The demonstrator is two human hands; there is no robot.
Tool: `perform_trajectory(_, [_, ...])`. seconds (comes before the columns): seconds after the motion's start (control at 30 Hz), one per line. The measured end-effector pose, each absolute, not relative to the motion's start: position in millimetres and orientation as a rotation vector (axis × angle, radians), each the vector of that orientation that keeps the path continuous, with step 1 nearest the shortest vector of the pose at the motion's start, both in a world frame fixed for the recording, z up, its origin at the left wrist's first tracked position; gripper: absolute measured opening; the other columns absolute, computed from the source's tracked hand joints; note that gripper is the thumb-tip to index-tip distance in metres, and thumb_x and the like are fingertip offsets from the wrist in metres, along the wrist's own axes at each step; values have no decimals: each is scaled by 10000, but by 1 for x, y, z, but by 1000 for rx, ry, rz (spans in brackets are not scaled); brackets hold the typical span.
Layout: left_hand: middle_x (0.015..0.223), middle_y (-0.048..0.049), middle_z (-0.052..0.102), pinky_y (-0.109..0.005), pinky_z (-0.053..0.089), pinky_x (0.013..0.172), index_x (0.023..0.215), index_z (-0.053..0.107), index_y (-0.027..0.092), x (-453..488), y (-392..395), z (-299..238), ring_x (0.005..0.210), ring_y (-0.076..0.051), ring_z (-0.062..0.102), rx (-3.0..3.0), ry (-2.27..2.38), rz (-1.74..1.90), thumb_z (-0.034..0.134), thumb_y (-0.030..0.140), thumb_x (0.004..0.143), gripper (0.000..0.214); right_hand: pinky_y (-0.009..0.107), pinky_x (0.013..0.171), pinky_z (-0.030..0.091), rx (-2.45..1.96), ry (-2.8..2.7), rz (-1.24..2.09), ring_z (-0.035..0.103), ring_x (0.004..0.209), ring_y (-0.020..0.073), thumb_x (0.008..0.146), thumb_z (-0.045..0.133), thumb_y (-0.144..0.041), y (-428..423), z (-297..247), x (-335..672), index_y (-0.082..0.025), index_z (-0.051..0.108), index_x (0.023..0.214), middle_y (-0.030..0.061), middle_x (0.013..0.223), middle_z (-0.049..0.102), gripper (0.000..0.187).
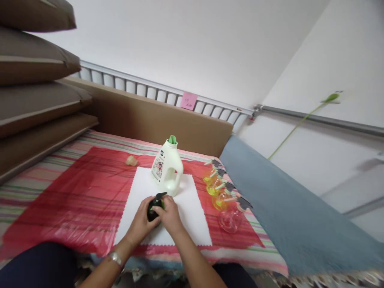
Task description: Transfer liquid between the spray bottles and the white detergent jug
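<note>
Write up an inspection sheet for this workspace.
Surface: white mat on a red plastic sheet.
Job's things: small dark bottle with a pump top, on the mat; white jug with green cap behind it.
Clutter: row of spray bottles right of the mat, most with yellow liquid; beige lump on the sheet.
Hands: left hand and right hand both clasp the small dark bottle.
Cables: green cord along the right wall.
Surroundings: stacked cushions left, blue blanket right, pink note at the back.
</note>
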State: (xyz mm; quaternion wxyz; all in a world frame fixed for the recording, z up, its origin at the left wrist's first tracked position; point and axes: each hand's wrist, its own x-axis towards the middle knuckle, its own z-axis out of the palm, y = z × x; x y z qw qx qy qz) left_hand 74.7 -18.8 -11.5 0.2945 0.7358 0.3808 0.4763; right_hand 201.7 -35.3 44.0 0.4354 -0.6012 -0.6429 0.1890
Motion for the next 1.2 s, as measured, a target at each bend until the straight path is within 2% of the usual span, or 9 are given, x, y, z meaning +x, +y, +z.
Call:
perform_trajectory(0.13, [1210, -117, 508, -456, 385, 1011, 1234, 403, 193, 74, -21, -6, 1153, -252, 485, 1952, 1008, 1253, 634, 250, 742, 547, 362, 853, 445, -1522, -1528, 433, 568, 923, 229, 674, 654, -150, -37, 40, 196, -166, 621, 916, 66, 917, 619, 244])
perform_trajectory(0.37, [1228, -125, 491, -450, 363, 1029, 1239, 390, 179, 74, -20, -10, 1171, -244, 466, 1937, 992, 1256, 621, 200, 734, 556, 356, 833, 449, -1585, -1447, 361, 572, 895, 236, 661, 689, -238, -39, 41, 190, -165, 604, 899, 56, 889, 611, 263])
perform_trajectory(0.8, [1236, -136, 492, -512, 355, 1034, 1235, 393, 194, 73, -19, -9, 1189, -277, 473, 1899, 1002, 1234, 612, 256, 750, 536, 359, 817, 455, -1623, -1445, 372, 577, 875, 240, 663, 687, -263, -37, 43, 187, -180, 594, 865, 54, 864, 618, 238])
perform_trajectory(0.87, [1247, -141, 489, -505, 364, 1031, 1240, 388, 193, 73, -18, -12, 1191, -277, 475, 1900, 1009, 1247, 609, 289, 763, 534, 342, 816, 473, -1606, -1467, 400, 595, 889, 234, 635, 708, -241, -39, 46, 192, -179, 603, 919, 52, 898, 639, 309])
perform_trajectory(0.93, [1248, -146, 496, -502, 382, 1017, 1245, 384, 186, 73, -15, -18, 1179, -281, 488, 1908, 1028, 1253, 610, 320, 769, 544, 315, 826, 488, -1583, -1479, 419, 610, 920, 218, 601, 731, -203, -45, 53, 199, -179, 571, 1077, 58, 1005, 648, 503])
perform_trajectory(1.0, [1230, -145, 514, -507, 404, 995, 1240, 392, 184, 74, -11, -24, 1154, -289, 510, 1918, 1040, 1250, 613, 346, 769, 545, 289, 863, 481, -1548, -1555, 417, 603, 978, 196, 614, 726, -172, -52, 65, 205, -199, 488, 1229, 62, 1126, 622, 660])
perform_trajectory(1.03, [1219, -143, 523, -509, 414, 985, 1235, 399, 183, 74, -8, -28, 1142, -294, 520, 1925, 1038, 1257, 618, 357, 764, 548, 280, 880, 472, -1539, -1632, 400, 596, 999, 187, 644, 710, -167, -55, 72, 207, -216, 465, 1262, 56, 1152, 612, 666])
perform_trajectory(1.13, [1180, -150, 553, -504, 441, 956, 1214, 423, 161, 75, -2, -38, 1108, -308, 547, 1930, 1040, 1313, 638, 390, 736, 572, 297, 879, 461, -1563, -1873, 317, 601, 968, 187, 741, 635, -175, -61, 95, 208, -275, 522, 1213, 26, 1064, 645, 495])
perform_trajectory(1.2, [1168, -159, 562, -498, 449, 949, 1210, 431, 143, 76, 1, -42, 1099, -314, 555, 1933, 1045, 1339, 647, 404, 723, 594, 331, 844, 467, -1606, -1932, 268, 614, 922, 212, 756, 618, -193, -59, 109, 206, -289, 576, 1137, 23, 982, 668, 395])
